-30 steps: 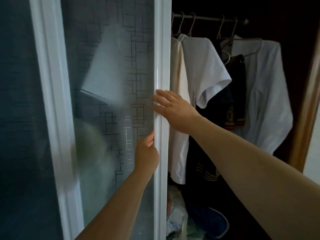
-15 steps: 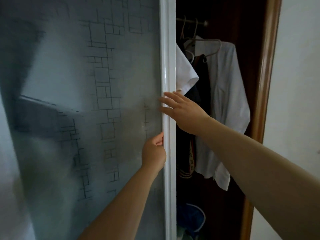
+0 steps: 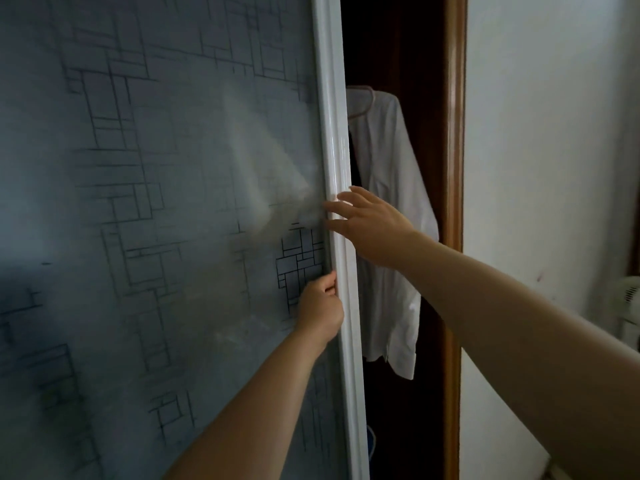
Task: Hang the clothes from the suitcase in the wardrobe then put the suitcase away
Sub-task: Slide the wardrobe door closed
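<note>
Left hand (image 3: 320, 306): fingers curled onto the inner lip of the glossy white door stile (image 3: 334, 116), a grip that probably serves to slide the door.
Right hand (image 3: 367, 223): fingers straight, laid flat across the same stile. It holds nothing and likely adds push.
Door panel: frosted grey glass (image 3: 156, 202), smooth, with thin dark rectangular linework.
Wardrobe opening (image 3: 426, 98): narrow dark gap between the stile and the brown wooden jamb (image 3: 453, 202).
Clothing: white shirt (image 3: 391, 258), limp fabric, hangs inside on a pale hanger (image 3: 363, 88).
Suitcase: not in view.

No text, label or number can be read; only unlettered rectangular lines are printed on the wardrobe door (image 3: 180, 209).
</note>
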